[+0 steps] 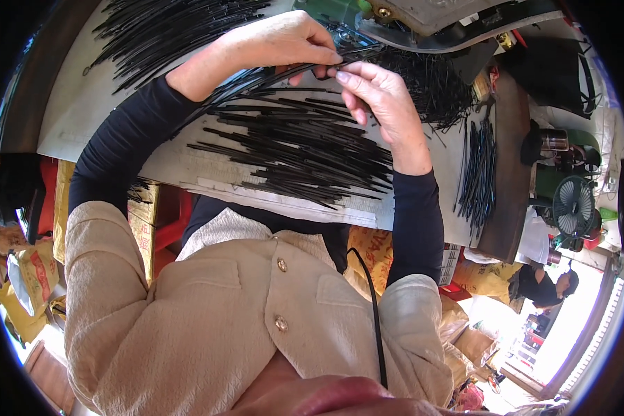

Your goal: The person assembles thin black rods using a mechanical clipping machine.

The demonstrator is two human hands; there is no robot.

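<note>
My left hand (281, 40) reaches in over the table with thumb and fingers pinched on thin black strips near the far middle. Close beside its fingertips, my right hand (385, 100) pinches the same strips between thumb and forefinger, its other fingers loosely curled. A long bundle of black strips (246, 84) trails from the hands down along my left forearm. Exactly what sits between the fingertips is too small to make out. Nearer to me, under both hands, lies a wide pile of loose black strips (298, 147) on the pale tabletop (166, 158).
Another pile of black strips (166, 38) covers the far left. Right of my hands sits a tangled black heap (430, 87); beyond it lies a neat bundle (477, 170). A machine (457, 24) stands at the far edge. A fan (574, 204) and a person (544, 286) are rightward.
</note>
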